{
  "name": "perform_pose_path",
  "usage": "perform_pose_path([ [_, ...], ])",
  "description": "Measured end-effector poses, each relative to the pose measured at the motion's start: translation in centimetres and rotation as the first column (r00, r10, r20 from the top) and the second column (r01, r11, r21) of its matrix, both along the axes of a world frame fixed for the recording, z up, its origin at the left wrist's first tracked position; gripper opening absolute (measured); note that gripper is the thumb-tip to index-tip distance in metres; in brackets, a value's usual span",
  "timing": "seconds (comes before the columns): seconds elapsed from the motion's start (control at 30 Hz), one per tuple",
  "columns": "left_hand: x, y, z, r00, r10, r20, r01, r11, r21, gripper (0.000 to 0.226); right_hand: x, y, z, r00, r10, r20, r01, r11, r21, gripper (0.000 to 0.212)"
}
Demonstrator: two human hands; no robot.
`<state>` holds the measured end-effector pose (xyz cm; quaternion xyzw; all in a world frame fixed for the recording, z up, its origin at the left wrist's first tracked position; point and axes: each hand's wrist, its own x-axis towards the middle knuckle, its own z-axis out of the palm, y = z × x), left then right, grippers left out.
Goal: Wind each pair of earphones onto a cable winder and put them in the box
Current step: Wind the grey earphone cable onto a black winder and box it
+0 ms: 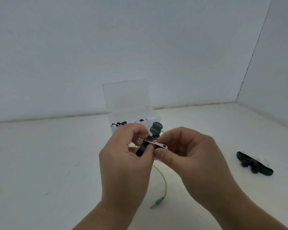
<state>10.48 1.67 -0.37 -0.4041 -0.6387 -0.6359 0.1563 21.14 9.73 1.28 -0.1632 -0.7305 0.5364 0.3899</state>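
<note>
Both hands are raised above the matte white counter (pixel 56 163), just in front of the box (pixel 154 117). The left hand (pixel 125 156) curls its fingers round the lower end of a black cable winder (pixel 145 145), a flat, smooth, rubbery-looking strip with a rounded, flared top. Its thumb and forefinger also pinch a small white tip (pixel 149 133) beside the strip. The right hand (pixel 186 155) pinches a white earbud (pixel 161 145) with a shiny metal face, holding it against the middle of the winder.

A thin, glossy green cable (pixel 163 181) hangs from between the hands in a loose curve. It ends in a pale green plug (pixel 158 201) with a metal pin, which lies on the counter.

The box is clear, thin-walled plastic and rectangular, with its hinged lid (pixel 125 97) standing upright. Small black and white pieces (pixel 119 124) lie inside, too blurred to tell apart.

Well to the right, a second winder (pixel 256 164) lies flat on the counter, black and bone-shaped with round studs. A whitish shape (pixel 263 158) touching its far side may be another winder. Plain white wall panels (pixel 73 55) meet in a corner at the right.
</note>
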Motion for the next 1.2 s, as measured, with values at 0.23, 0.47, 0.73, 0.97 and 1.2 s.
perform_pose_path([
  [0.23, 0.4, 0.0, 0.0, 0.999, -0.035, -0.012, 0.035, 0.999, 0.037, 0.032, 0.0, 0.3, 0.0, 0.999, 0.040, -0.010, -0.040, 0.997, -0.066, 0.017],
  [0.47, 0.6, 0.1, 0.1, 0.994, -0.064, -0.094, 0.068, 0.997, 0.045, 0.025, 0.1, 0.8, 0.0, 0.997, 0.072, -0.026, -0.074, 0.996, -0.051, 0.016],
  [0.73, 0.7, 0.1, 0.1, 0.949, -0.302, 0.093, 0.291, 0.950, 0.114, 0.030, 0.1, 1.1, -0.1, 0.991, 0.080, -0.104, -0.096, 0.982, -0.160, 0.015],
  [0.97, -0.4, 0.0, 0.6, 0.778, -0.461, 0.427, 0.367, 0.885, 0.286, 0.026, 0.5, 0.8, 0.4, 0.995, 0.064, -0.075, -0.065, 0.998, -0.011, 0.015],
  [1.2, -2.1, 0.1, 0.5, 0.403, -0.596, 0.694, 0.546, 0.766, 0.340, 0.058, 0.8, 0.8, 0.7, 0.995, 0.065, -0.076, -0.053, 0.986, 0.158, 0.021],
])
